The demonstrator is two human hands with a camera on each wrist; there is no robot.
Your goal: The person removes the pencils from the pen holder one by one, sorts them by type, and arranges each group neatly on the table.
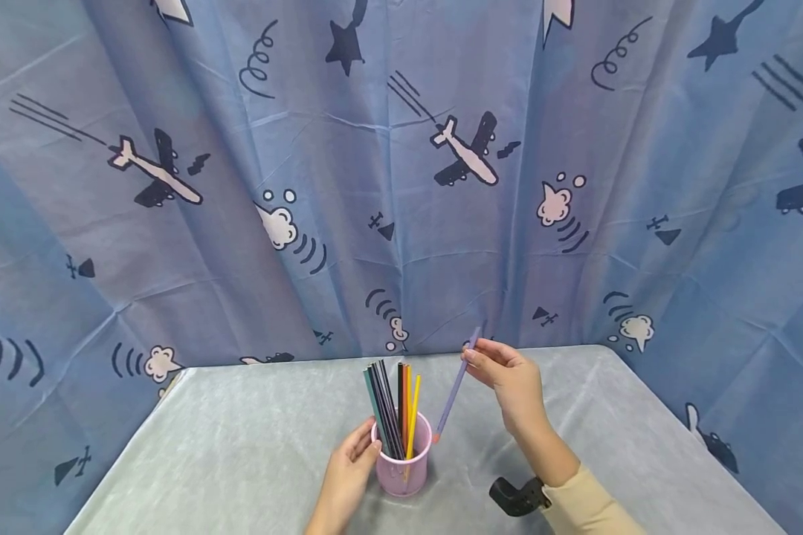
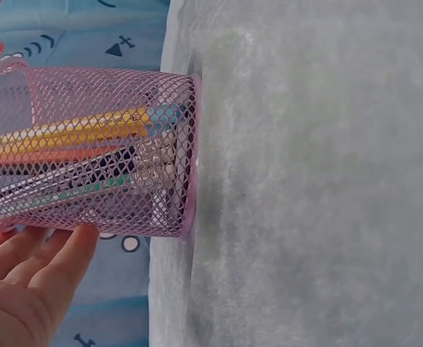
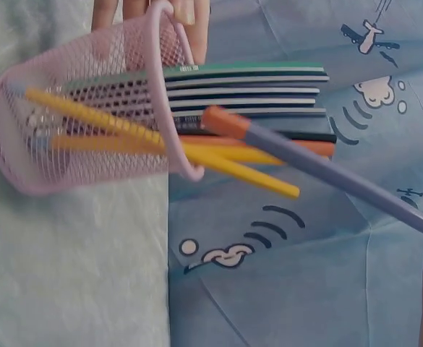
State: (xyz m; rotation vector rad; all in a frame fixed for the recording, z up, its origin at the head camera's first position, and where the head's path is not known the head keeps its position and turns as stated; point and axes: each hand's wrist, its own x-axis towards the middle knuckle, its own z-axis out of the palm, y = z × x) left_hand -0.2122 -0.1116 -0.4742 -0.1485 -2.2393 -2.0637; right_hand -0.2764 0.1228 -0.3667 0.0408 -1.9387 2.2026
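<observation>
A pink mesh pencil cup (image 1: 401, 478) stands upright on the table, holding several pencils. Yellow ones (image 3: 247, 176), an orange one, a black one and striped dark ones (image 3: 247, 94) lean in it, beside a green one. My left hand (image 1: 348, 469) holds the cup at its left side, thumb near the rim; its fingers (image 2: 70, 260) touch the mesh. Up and to the right, my right hand (image 1: 511, 379) pinches a purple pencil (image 1: 455, 394) near its upper end. This pencil slants, its orange end (image 3: 225, 123) pointing down just right of the cup's rim, outside it.
A pale grey cloth covers the table (image 1: 254, 423). Behind it hangs a blue curtain (image 1: 348, 223) printed with airplanes and stars. A black device (image 1: 518, 498) is strapped at my right wrist, by a beige sleeve (image 1: 589, 501).
</observation>
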